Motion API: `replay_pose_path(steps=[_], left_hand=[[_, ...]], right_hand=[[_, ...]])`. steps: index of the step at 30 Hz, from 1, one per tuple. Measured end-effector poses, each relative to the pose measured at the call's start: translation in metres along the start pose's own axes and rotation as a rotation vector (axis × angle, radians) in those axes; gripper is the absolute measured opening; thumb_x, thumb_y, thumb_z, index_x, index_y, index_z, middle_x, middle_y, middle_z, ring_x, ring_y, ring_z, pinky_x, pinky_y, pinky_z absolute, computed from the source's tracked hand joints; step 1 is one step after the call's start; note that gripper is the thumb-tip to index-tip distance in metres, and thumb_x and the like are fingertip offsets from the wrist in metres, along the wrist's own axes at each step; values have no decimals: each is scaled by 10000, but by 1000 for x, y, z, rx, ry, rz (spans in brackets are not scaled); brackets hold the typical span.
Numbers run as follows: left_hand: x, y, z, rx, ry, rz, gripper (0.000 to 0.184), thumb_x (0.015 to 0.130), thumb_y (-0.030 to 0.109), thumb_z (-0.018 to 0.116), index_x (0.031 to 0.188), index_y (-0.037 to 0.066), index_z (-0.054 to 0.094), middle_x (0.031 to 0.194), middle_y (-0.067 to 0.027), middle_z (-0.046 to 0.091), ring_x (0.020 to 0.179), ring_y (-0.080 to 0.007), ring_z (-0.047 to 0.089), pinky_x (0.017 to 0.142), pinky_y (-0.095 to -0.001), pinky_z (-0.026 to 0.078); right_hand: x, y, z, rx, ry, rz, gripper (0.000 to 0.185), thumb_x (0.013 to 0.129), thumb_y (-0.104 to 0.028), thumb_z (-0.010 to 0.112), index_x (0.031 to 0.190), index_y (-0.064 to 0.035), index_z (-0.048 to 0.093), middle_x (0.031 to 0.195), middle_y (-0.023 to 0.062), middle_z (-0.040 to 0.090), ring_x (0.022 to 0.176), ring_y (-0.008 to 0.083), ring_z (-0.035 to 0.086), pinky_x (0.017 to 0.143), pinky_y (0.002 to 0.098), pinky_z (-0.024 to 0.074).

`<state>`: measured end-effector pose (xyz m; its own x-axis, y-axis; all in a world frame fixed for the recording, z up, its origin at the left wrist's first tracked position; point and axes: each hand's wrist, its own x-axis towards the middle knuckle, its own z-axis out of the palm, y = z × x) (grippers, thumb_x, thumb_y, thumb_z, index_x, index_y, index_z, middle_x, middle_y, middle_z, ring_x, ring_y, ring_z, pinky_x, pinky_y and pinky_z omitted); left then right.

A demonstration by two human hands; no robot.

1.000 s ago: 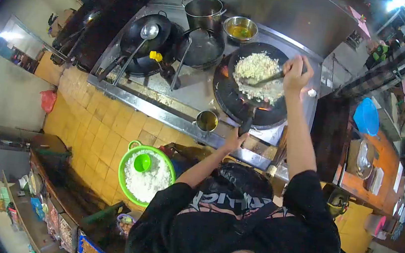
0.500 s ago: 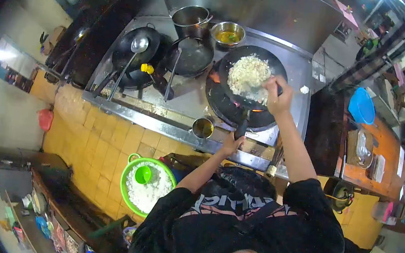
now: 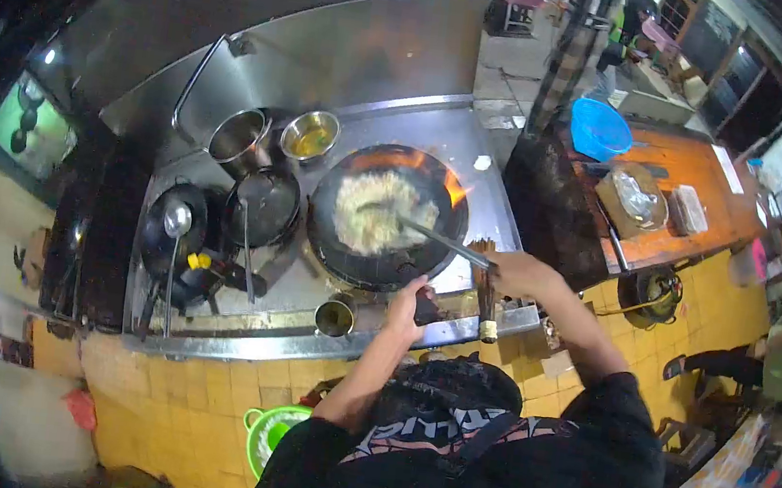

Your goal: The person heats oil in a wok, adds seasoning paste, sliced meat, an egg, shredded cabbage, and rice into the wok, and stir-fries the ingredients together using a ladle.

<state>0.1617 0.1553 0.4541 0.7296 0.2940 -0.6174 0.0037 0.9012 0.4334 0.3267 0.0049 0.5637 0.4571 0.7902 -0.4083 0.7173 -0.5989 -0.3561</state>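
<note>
Fried rice [image 3: 380, 214] lies in a black wok [image 3: 320, 231] over a burner, with flames at the wok's back and right rim. My left hand [image 3: 405, 311] is closed around the wok's dark handle [image 3: 425, 308] at the front of the stove. In my right hand [image 3: 521, 273] is the handle of a long metal spatula [image 3: 444, 240], which reaches left into the wok, its tip among the rice. The rice is slightly blurred.
Left of the wok are a black pan [image 3: 267, 206], another wok with a ladle [image 3: 178, 220], a pot [image 3: 239, 138] and a metal bowl [image 3: 310, 135]. A metal cup [image 3: 334, 317] stands in front. A blue basin [image 3: 601, 130] is on the wooden table. A person [image 3: 630, 30] stands beyond.
The view has swung to the right. My right hand has moved back from over the wok to its right front side, leaving the spatula's shaft exposed. My left hand still holds the wok handle.
</note>
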Motion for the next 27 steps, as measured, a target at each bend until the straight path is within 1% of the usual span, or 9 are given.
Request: replay_pose_path(steps=[3, 8, 13, 14, 16, 19, 22, 23, 27], left_hand=[[-44, 27, 27, -113, -164, -216, 166, 810, 140, 613, 732, 58, 491, 621, -43, 507, 555, -150, 519, 515, -283, 453], [20, -6, -72, 308, 66, 45, 188, 877, 198, 523, 780, 37, 519, 612, -59, 533, 532, -159, 533, 508, -279, 456], [-94, -15, 3, 350, -96, -111, 209, 852, 193, 534, 711, 38, 540, 608, -76, 553, 514, -181, 534, 510, -308, 459], [-81, -7, -3, 404, -36, -191, 246, 838, 233, 569, 676, 49, 541, 606, -74, 556, 504, -177, 532, 500, -294, 457], [-23, 8, -49, 277, 17, -134, 268, 820, 283, 600, 668, 73, 533, 610, -52, 562, 490, -147, 526, 470, -276, 438], [-13, 7, -60, 494, 184, 26, 245, 825, 261, 604, 674, 82, 530, 620, -52, 566, 493, -152, 534, 478, -283, 438], [-69, -22, -21, 202, -128, -77, 212, 834, 238, 580, 707, 70, 556, 618, -64, 564, 528, -162, 553, 499, -285, 450], [-79, -31, -20, 217, -119, -182, 196, 834, 227, 581, 733, 62, 549, 609, -66, 556, 524, -163, 553, 505, -283, 454], [-57, 17, -23, 491, 96, -84, 202, 827, 237, 604, 761, 58, 538, 604, -50, 552, 525, -145, 553, 502, -284, 468]], right_hand=[[-37, -15, -25, -140, 16, 64, 428, 787, -141, 495, 1209, -214, 487, 919, 222, 612, 845, 387, 606, 700, 466, 489], [-61, -23, 1, -172, 113, -72, 388, 784, -137, 515, 1171, -111, 498, 775, 199, 620, 746, 374, 624, 645, 460, 503], [-51, -21, 36, -128, 174, -143, 396, 818, -84, 474, 1214, -73, 466, 738, 178, 623, 678, 341, 634, 567, 436, 519], [-57, -27, 26, -106, 87, -127, 446, 820, -102, 440, 1261, -47, 408, 787, 255, 600, 744, 386, 611, 666, 470, 492], [-62, -33, 22, -194, 67, -86, 424, 836, -84, 420, 1258, -48, 413, 772, 240, 596, 742, 357, 621, 648, 464, 500], [-41, -21, 58, -335, 123, 6, 420, 850, -84, 405, 1268, -40, 404, 738, 211, 596, 718, 327, 630, 606, 449, 506], [-43, -14, 64, -300, 262, -103, 430, 840, -68, 419, 1268, -17, 415, 697, 168, 605, 660, 305, 632, 558, 403, 515], [-45, -15, 68, -313, 349, -157, 421, 833, -59, 440, 1251, -12, 444, 657, 129, 613, 623, 271, 640, 525, 363, 531], [-63, -20, 55, -348, 253, -173, 492, 818, -35, 442, 1306, -12, 385, 740, 155, 607, 677, 301, 627, 561, 379, 525]])
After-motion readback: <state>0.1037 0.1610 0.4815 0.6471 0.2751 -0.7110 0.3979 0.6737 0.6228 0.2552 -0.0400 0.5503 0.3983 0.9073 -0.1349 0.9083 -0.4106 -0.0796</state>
